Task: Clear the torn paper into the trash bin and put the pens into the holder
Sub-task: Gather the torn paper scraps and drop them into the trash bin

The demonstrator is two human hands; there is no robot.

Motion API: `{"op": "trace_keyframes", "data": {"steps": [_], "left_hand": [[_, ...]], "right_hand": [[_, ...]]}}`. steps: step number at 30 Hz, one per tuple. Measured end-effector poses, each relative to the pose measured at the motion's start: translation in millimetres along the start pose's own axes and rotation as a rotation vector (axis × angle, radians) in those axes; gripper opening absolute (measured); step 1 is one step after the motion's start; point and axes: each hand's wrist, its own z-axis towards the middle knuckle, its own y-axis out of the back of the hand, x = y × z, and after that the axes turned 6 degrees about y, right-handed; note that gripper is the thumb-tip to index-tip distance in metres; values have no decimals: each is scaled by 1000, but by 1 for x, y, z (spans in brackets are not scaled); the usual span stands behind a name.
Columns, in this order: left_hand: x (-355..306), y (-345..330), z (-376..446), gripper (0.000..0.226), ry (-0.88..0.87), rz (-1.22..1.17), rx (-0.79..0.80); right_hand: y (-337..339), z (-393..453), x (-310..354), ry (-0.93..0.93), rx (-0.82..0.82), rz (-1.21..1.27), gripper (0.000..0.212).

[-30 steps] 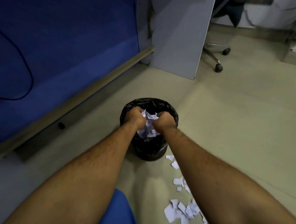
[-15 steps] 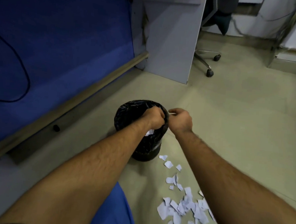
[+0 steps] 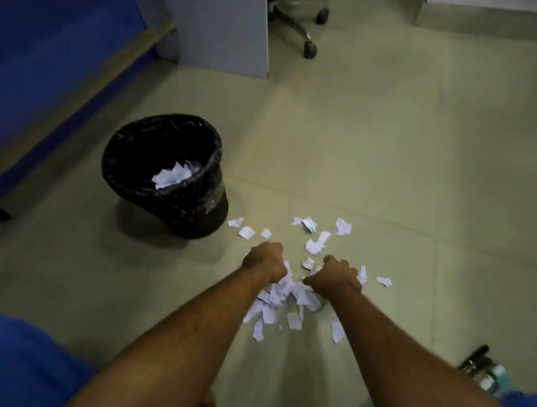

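A black trash bin (image 3: 195,205) with a black liner stands on the floor at left, with white paper scraps (image 3: 174,175) inside it. A heap of torn paper (image 3: 287,294) lies on the floor to the bin's right, with loose bits (image 3: 315,244) scattered beyond it. My left hand (image 3: 265,260) and my right hand (image 3: 335,277) are down on either side of the heap, fingers curled into the scraps. Dark pens (image 3: 475,359) lie on the floor at the lower right, partly hidden by my right arm.
A blue partition (image 3: 51,52) with a wooden base rail runs along the left. A grey desk panel (image 3: 223,26) and an office chair's wheeled base (image 3: 309,46) stand at the back. Blue cloth over my knee (image 3: 19,364) fills the lower left corner.
Both hands have left the bin and come down to the heap on the floor. The paper they held now lies inside the bin. The view has tilted downward.
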Motion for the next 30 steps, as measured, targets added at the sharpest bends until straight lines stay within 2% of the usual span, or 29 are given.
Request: {"op": "trace_keyframes", "data": {"steps": [4, 7, 10, 12, 14, 16, 18, 19, 20, 22, 24, 26, 30], "left_hand": [[26, -58, -11, 62, 332, -42, -69], [34, -87, -13, 62, 467, -202, -46], [21, -109, -9, 62, 361, -202, -71], [13, -115, -4, 56, 196, -271, -127], [17, -109, 2, 56, 55, -311, -162], [29, -102, 1, 60, -21, -238, -212], [37, -98, -6, 56, 31, -75, -343], [39, -99, -10, 54, 101, -10, -367], [40, -102, -15, 54, 215, -2, -328], [40, -108, -19, 60, 466, -199, -164], [35, -116, -19, 66, 562, -425, -44], [25, -121, -12, 62, 499, -506, -60], [11, -105, 13, 38, 291, -660, -170]], "right_hand": [[-47, -20, -41, -232, 16, -4, 84], [-72, -24, -47, -227, -23, 220, 93], [-86, -22, -22, -208, -66, 210, 90], [-93, -15, -11, -75, -153, 203, 84], [-93, -11, -14, 77, -226, 305, 80], [-89, -15, -24, 39, -311, 313, 64], [-84, -22, -27, -81, -308, 191, 53], [-84, -24, -24, -120, -237, 167, 51], [-86, -25, -23, -127, -148, 177, 50], [-94, -24, -20, -79, -25, 217, 56], [-101, -23, -18, -17, -14, 216, 63], [-104, -19, -13, 28, -67, 262, 58], [-90, 0, -11, 138, -248, 512, 31]]}}
